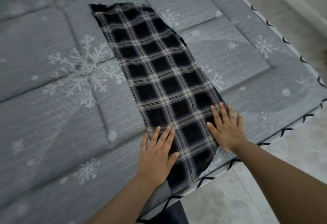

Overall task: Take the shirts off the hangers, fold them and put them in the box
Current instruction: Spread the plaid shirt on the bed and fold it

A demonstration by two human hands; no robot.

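Head view shows your 2 hands flat on the near end of the plaid shirt (159, 75): left hand (156, 154) on its left edge, right hand (225, 128) on its right edge, fingers straight, pressing and gripping nothing. That shirt is off its hanger and folded into 1 long strip, running away from you across the snowflake mattress (53, 82). Cross-folds and boxing look left to do; no box shows.

I see a dark plaid shirt (155, 75) folded into a long strip on the grey snowflake-print mattress (53, 64). My left hand (157, 154) and right hand (226, 128) press flat on its near end, fingers (215, 112) straight.
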